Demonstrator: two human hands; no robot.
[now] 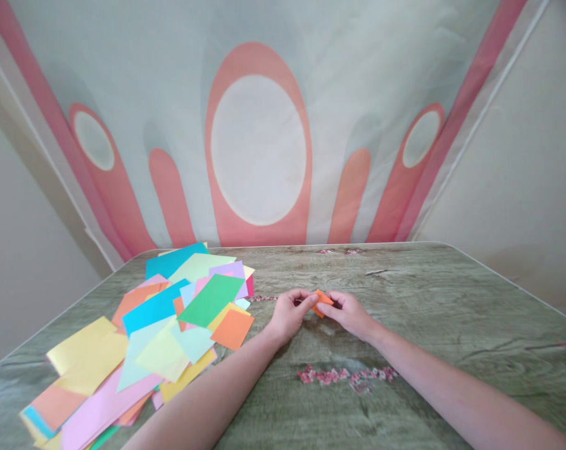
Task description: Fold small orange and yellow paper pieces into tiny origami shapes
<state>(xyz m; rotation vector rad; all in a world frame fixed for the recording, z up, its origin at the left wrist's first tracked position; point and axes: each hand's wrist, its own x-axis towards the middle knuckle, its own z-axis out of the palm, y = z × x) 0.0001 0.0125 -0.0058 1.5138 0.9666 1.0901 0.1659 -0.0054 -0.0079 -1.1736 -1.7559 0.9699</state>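
Both of my hands meet over the middle of the wood-patterned table [442, 312]. My left hand [290, 314] and my right hand [350, 312] pinch a small folded orange paper piece [321, 302] between their fingertips, just above the tabletop. Their fingers are curled and closed on it. A loose pile of coloured paper squares [156, 331] lies to the left of my left forearm, an orange square [233, 329] nearest my left wrist.
A line of small pink floral print [346, 376] marks the table between my forearms. Behind the table hangs a pale backdrop with pink arches [257, 144]. The table's edges run off at the left and right.
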